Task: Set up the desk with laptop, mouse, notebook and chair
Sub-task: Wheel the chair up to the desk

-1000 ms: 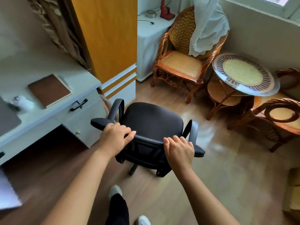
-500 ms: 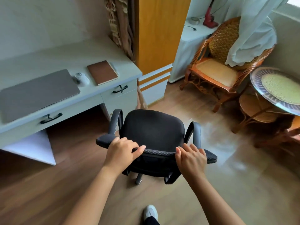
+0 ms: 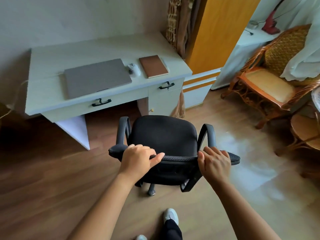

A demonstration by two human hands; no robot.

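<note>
Chair (image 3: 164,135) on floor, just off counter (image 3: 107,49) front right corner. Left grip (image 3: 138,158) and right grip (image 3: 214,163) clamped over backrest top edge. Probably bulky, rolls easily; push from backrest.

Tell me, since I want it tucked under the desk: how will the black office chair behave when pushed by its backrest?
The office chair probably rolls easily: a caster shows beneath it on smooth wood flooring. It may swivel or veer, though left hand and right hand grip the backrest apart, which should steady it.
</note>
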